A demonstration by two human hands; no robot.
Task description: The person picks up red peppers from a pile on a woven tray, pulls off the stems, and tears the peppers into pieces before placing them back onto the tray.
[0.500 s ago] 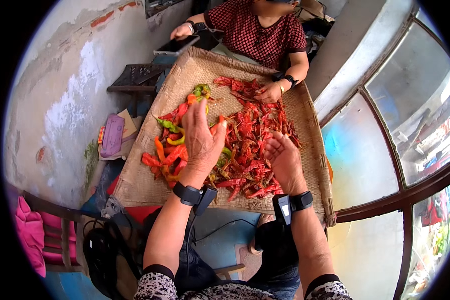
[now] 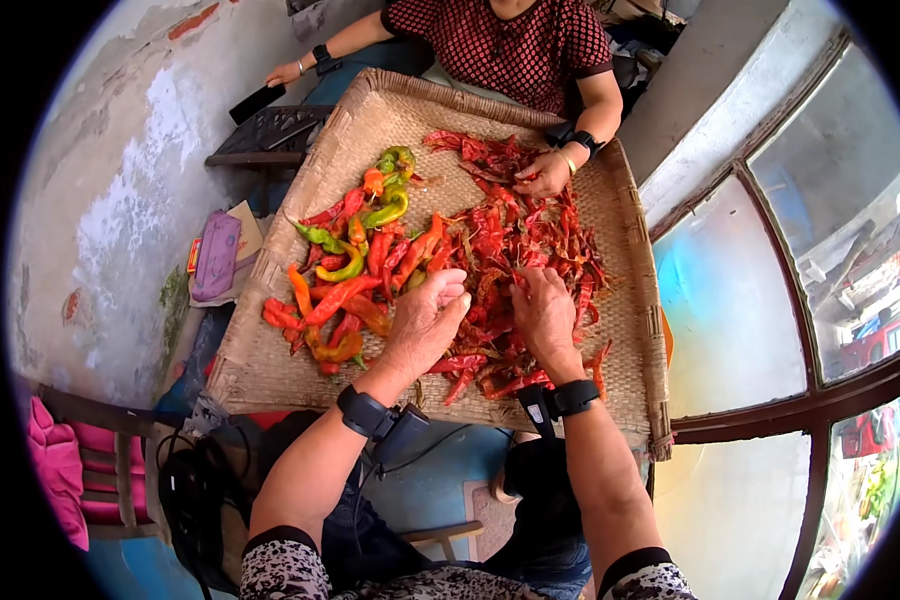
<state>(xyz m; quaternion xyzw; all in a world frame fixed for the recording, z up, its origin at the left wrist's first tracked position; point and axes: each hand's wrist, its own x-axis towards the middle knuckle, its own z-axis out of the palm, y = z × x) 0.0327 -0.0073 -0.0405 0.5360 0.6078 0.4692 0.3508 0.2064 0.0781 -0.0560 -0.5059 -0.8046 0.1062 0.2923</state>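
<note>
A shallow woven tray [image 2: 255,370] holds wrinkled dried red chili peppers [image 2: 490,245] in its middle and right. Smooth fresh peppers, red, orange and green [image 2: 345,290], lie on its left side. My left hand [image 2: 425,328] is over the line between the two heaps, fingers curled in; whatever they hold is hidden. Just to the right, my right hand [image 2: 547,318] is bent down onto the dried chilies, its fingertips drawn together among them. I cannot make out what is between those fingers. Both wrists wear black bands with small devices.
Across the tray a person in a patterned red-and-black shirt [image 2: 515,50] has one hand [image 2: 545,174] on the dried chilies and a dark flat device [image 2: 257,103] in the other. A windowed door [image 2: 730,300] stands right, a rough wall [image 2: 120,220] left. A purple case [image 2: 216,255] lies beside the tray.
Both my hands have come down and closer together, the left moving right and off the fresh peppers. My fingers have curled in. The other person's device has swung outward to the left.
</note>
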